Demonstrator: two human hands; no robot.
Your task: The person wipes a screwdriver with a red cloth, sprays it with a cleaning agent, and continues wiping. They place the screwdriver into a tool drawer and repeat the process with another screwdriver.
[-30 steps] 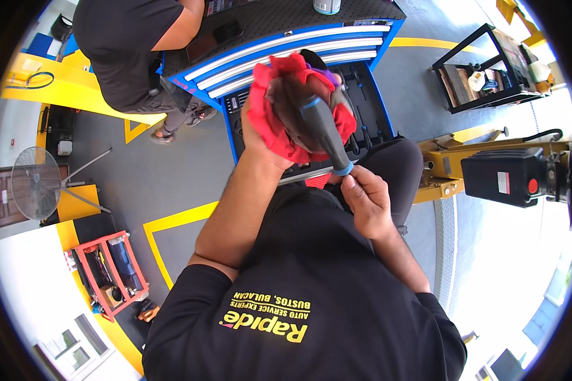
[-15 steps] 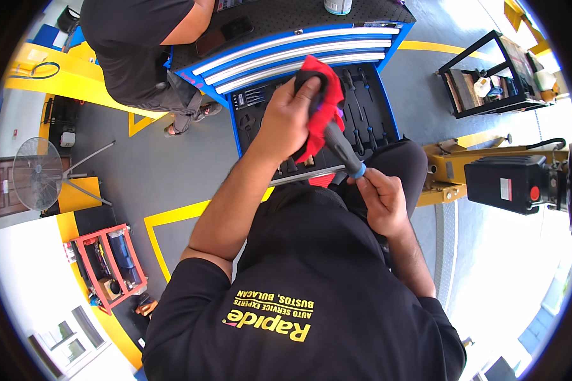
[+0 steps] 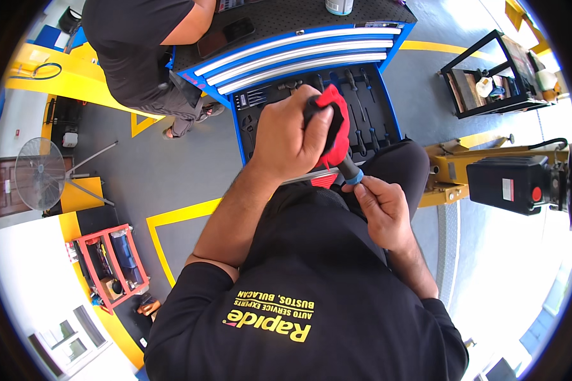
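The hand tool [image 3: 347, 168] is located at the centre of the frame, slightly above the middle, in front of the open drawer [image 3: 388, 101] and outside it. Its dark handle slants to a blue butt end; the opposite end is hidden, so its exact type cannot be told. The left hand [image 3: 292, 136] is clenched on a red cloth [image 3: 339, 136], which wraps the upper part of the tool. The thumb presses from above; the other fingertips are concealed. The right hand [image 3: 388, 213] pinches the blue butt end between thumb and fingers.

Status, as judged: work is in progress. The cloth is applied to the tool, the butt end is uncovered, and the tool is not stowed. How much of the surface has been wiped cannot be told; a dark area shows within the cloth, whether stain or tool part is unclear.

Containers: the open drawer belongs to a blue tool chest [image 3: 362, 16], upper centre. Its dark liner holds screwdrivers [image 3: 360, 142] at right, a row of small bright tools [image 3: 256, 98] at upper left and a dark wrench [image 3: 248, 124] below these. The drawers above it are closed; their contents are not visible. At lower left, a red tool cart [image 3: 114, 261] holds a blue item [image 3: 124, 249] and assorted pieces. At upper right, a black rack [image 3: 468, 50] contains wooden boards [image 3: 464, 87] and a whitish container [image 3: 484, 87]
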